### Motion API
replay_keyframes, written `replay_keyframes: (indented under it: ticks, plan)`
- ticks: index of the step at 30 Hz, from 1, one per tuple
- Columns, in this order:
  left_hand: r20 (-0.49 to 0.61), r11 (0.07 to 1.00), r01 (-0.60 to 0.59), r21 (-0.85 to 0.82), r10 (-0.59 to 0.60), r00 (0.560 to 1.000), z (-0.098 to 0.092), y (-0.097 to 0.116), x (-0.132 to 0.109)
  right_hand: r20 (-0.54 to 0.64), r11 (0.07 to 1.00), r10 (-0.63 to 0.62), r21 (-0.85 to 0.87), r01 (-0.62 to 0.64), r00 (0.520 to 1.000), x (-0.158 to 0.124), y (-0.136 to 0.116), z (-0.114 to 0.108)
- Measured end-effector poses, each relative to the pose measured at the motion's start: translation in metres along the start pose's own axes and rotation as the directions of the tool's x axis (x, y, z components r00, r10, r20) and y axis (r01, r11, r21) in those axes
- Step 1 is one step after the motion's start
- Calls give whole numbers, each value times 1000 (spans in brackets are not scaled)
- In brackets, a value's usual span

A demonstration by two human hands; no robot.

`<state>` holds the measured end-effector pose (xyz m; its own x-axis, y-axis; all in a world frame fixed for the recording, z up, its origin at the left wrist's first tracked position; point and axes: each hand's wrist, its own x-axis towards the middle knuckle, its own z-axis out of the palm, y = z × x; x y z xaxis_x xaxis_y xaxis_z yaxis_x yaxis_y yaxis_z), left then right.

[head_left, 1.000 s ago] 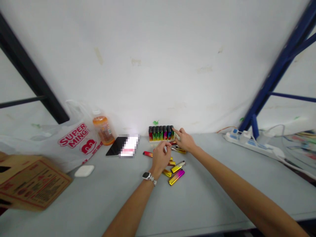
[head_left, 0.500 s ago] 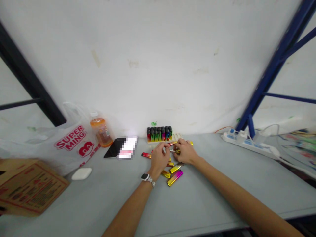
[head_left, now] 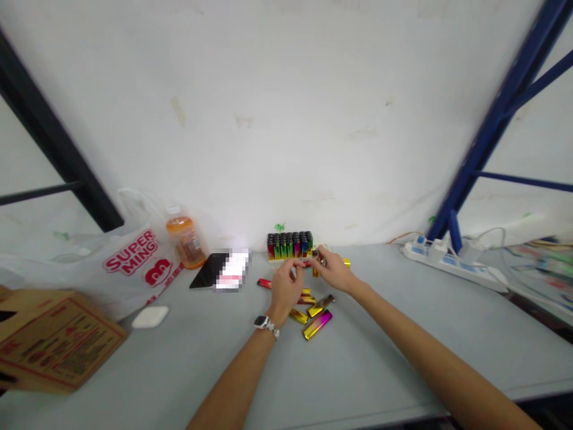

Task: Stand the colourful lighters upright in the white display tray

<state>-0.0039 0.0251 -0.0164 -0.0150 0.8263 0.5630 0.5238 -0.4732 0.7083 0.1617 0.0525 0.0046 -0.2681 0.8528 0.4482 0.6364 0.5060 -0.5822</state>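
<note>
Just in front of a block of upright lighters [head_left: 290,246] with black tops and shiny rainbow bodies, both hands work close together. My right hand [head_left: 333,270] is closed around a gold lighter [head_left: 316,272], mostly covered by the fingers. Thumb and fingertips of my left hand [head_left: 286,285] are pinched together beside a red piece [head_left: 306,263]; what they hold is too small to make out. Loose lighters lie below and around the hands: a gold-and-purple lighter [head_left: 317,325], a gold lighter with a metal top [head_left: 321,306] and a red-ended lighter [head_left: 264,283].
To the left are a tablet [head_left: 210,271], an orange drink bottle [head_left: 187,243], a white plastic bag [head_left: 129,263], a white case [head_left: 150,317] and a cardboard box [head_left: 58,340]. A power strip [head_left: 452,265] with cables lies right, by a blue metal post [head_left: 487,131].
My right hand has shifted slightly up and left, and the gold lighter in it now looks more upright. My left hand has moved a little left, still pinched.
</note>
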Motion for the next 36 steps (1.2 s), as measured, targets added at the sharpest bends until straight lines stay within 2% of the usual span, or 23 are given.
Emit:
replay_keyframes:
  ticks: [3,6,9,12,14,19,21,26,32,36]
  plan:
    - [1,1000,-5,7,5,1000,1,0,0,-37,919,38,394,-20,999,-2,-8,7]
    - [8,1000,-6,23,6,1000,2,-1,0,-31,721,143,688,-83,989,-8,-17,20]
    - [10,1000,1,30,-1,1000,2,-2,-1,13,595,255,786,-167,967,-14,-23,30]
    - [18,1000,6,23,-6,1000,3,-2,-1,56,550,308,804,-225,950,-21,-23,33]
    - [16,1000,11,21,-11,1000,3,-2,-1,38,569,340,787,-238,940,-25,-20,32]
    - [19,1000,8,23,-8,1000,4,-2,0,-162,784,311,601,-156,936,-32,-12,33]
    - [22,1000,4,23,-4,1000,4,-2,-1,-221,832,293,538,-134,930,-33,-11,34]
    - [23,1000,-2,23,2,1000,4,-1,-1,-280,861,291,493,-123,915,-35,-15,34]
    - [26,999,1,32,-1,1000,3,1,-1,-322,874,337,456,-168,885,-33,-16,35]
    - [27,1000,-6,29,5,1000,3,1,-1,-329,894,300,424,-144,896,-32,-16,37]
